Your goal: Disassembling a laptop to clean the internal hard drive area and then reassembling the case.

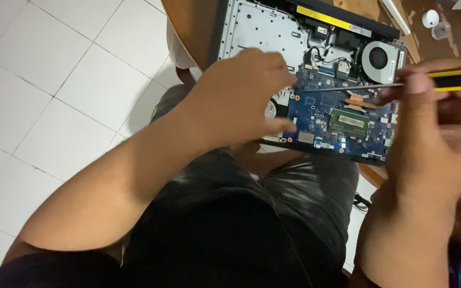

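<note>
**Board screw work under way on opened laptop**

Far left: white tiled floor point(54, 96), nothing on it in view. Dark shorts point(241, 213) across the lap at bottom centre.

Left hand point(241, 101) resting on the laptop chassis point(252, 32), fingers curled and bunched over the left edge of the blue mainboard point(337, 117). Looks like bracing or pinching something small there; whether anything is actually held between the fingertips cannot be told, contact point hidden by the knuckles.

Laptop lying open-bottomed on the wooden table point(188, 26), front edge hanging over the lap. Mainboard in the lower right part of the chassis, green memory module point(349, 122) seated on it, round cooling fan point(378, 58) just above right, yellow strip point(324, 18) along the top edge.

Right hand point(433, 133) closed around the yellow-and-black screwdriver point(401, 82), handle pinched at fingertips, shaft running left and near level, tip landing at the board's upper left corner, just beside the left fingers.

Judged step: driving or backing out a board screw near that corner. Next move calls for tip square in the screw head, steady downward pressure, left hand keeping the board from shifting. Blur on right hand suggests motion; tip engagement not confirmable.

Small white cap point(429, 18) and clear container point(442, 30) at top right of table.
</note>
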